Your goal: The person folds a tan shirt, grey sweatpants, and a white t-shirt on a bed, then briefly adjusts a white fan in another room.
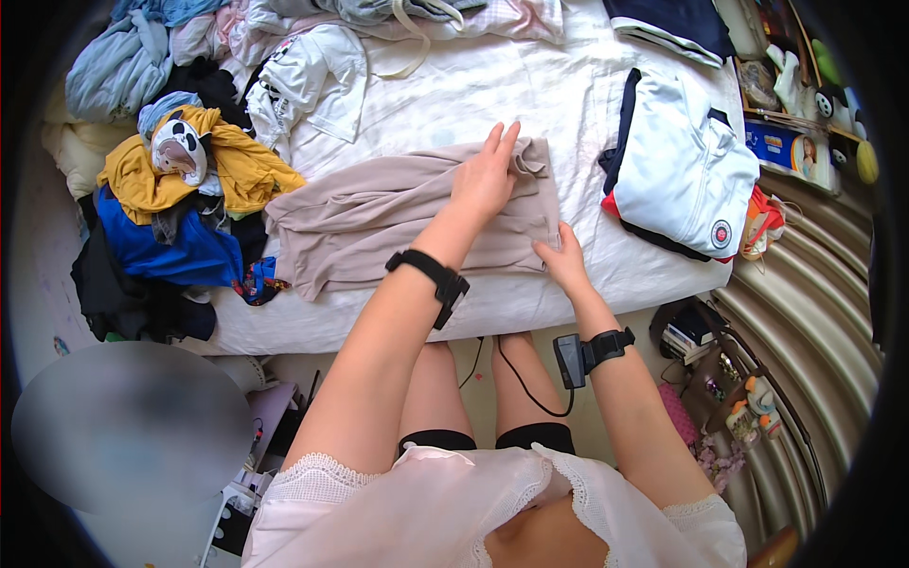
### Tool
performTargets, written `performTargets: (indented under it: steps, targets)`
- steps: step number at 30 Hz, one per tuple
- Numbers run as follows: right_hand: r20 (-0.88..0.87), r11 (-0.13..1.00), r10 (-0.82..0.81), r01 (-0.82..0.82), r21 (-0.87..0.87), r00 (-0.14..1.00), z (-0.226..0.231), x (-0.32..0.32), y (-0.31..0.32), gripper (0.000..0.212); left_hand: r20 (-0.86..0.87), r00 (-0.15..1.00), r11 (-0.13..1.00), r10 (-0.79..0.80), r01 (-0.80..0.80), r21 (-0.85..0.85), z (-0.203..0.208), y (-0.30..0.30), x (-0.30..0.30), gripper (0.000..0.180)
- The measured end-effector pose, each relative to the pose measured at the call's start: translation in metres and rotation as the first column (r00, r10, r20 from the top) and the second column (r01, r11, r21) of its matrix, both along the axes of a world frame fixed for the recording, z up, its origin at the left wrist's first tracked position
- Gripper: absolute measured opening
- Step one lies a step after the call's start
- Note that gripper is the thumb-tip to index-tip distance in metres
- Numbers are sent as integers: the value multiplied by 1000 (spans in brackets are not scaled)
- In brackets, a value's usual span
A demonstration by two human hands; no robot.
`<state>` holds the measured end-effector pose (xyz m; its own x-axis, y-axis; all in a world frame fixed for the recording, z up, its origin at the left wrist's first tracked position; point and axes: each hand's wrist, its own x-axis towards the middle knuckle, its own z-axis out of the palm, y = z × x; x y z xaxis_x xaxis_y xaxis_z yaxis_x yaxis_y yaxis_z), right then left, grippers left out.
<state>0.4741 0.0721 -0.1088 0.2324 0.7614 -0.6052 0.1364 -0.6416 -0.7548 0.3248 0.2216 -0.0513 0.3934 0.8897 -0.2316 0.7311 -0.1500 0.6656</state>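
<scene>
A taupe-pink garment [379, 213] lies lengthwise on the white bed sheet [454, 95], with creases running along it; its kind cannot be told. On its upper right part rests my left hand [485, 180], palm down and fingers stretched out. My right hand [565, 262] is at the garment's lower right corner, with thumb and fingers apart beside the edge. A black strap [436, 282] circles my left wrist. Another strap with a small box [571, 360] is on my right wrist, and a cable runs from it.
Heaped clothes, including a yellow top [199, 170] and a blue garment [170, 241], cover the left side. A white T-shirt [317, 80] lies farther back. Folded light-blue jackets [677, 156] are stacked at right, near a dark folded garment [668, 24]. Curtains [805, 275] hang beyond.
</scene>
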Motion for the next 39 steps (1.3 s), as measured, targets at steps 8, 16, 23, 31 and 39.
performTargets:
  steps: [8,16,23,31,39]
  targets:
    - [-24,982,-184,185,45,983,34,46,-27,46,124,992,996,-5,16,-86,2,-13,41,24]
    - [5,977,-30,28,211,1000,104,-25,-19,41,343,935,993,87,-55,-102,45,-8,-30,24]
    - [-100,875,478,-464,136,873,105,-196,8,45,242,946,976,216,-215,-31,35,-19,-223,22]
    - [160,676,719,-734,68,677,63,-348,15,52,241,939,969,246,-245,-34,-17,-11,-358,23]
    - [674,413,685,-910,-46,276,38,-368,3,56,115,927,924,357,-333,-187,-26,-13,-392,49]
